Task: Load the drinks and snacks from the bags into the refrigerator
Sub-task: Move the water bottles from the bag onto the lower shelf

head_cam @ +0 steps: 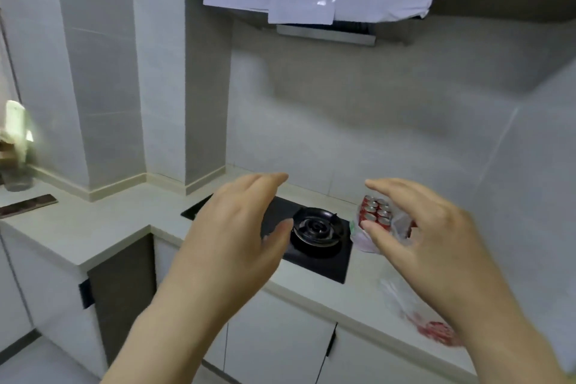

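Observation:
A clear plastic bag (363, 238) stands on the pale counter (103, 224) just right of the stove, with a pack of red cans (375, 210) showing silver tops inside it. A second, flatter plastic bag (414, 312) with red print lies nearer the counter's front edge. My left hand (237, 227) hovers over the stove, fingers relaxed, holding nothing. My right hand (427, 224) is raised in front of the cans with thumb and fingers spread apart, not touching them. No refrigerator is in view.
A black gas stove (314, 231) with one burner is set into the counter. The range hood (327, 34) hangs above, covered with white paper sheets. White cabinet doors (274, 352) run below. A dark tray (28, 205) and jar sit far left.

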A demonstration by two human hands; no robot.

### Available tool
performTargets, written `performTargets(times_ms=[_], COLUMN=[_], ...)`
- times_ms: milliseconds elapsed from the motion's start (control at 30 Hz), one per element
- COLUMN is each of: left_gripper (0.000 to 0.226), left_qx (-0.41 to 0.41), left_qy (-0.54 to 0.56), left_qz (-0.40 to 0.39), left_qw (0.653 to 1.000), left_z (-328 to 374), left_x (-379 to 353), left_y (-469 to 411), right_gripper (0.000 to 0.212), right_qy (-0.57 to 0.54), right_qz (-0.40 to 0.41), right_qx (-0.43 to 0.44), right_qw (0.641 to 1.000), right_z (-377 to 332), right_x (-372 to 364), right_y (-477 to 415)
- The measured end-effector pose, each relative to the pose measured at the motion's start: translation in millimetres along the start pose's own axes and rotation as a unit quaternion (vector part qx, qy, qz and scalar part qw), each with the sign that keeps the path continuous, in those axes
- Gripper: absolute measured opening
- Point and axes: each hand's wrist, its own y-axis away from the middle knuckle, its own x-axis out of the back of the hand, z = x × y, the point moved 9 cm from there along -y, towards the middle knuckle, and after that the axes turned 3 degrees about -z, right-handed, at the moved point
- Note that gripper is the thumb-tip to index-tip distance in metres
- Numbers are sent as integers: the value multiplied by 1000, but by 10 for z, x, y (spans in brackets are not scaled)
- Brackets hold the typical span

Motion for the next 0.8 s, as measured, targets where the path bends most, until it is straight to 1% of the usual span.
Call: performTargets(times_ms=[133, 267, 400, 600, 800], left_gripper=[54, 52, 52, 50, 50], left_qx=[-47, -80, -112, -140, -170], left_qy=[29, 53, 76, 111, 140], left_qz=[-8, -13, -30, -64, -120], left_qw=[998, 995, 990, 982, 968], left_z=[410, 800, 1150, 1440, 1574], left_x=[-503, -998, -1505, -2139, -2808], left_y=[-399, -790, -1061, -1362, -1683], right_gripper=[45, 46, 44, 41, 44], right_qy=[12, 24, 38, 44, 69], right_qz=[14, 34, 29, 27, 32], right_qx=[-44, -66, -88, -143, -186], right_qw=[999, 997, 995, 988, 980], right_z=[683, 1292, 1860, 2583, 3131], right_x=[169, 320, 387, 456, 386], right_y=[-45, -134, -141, -48, -31])
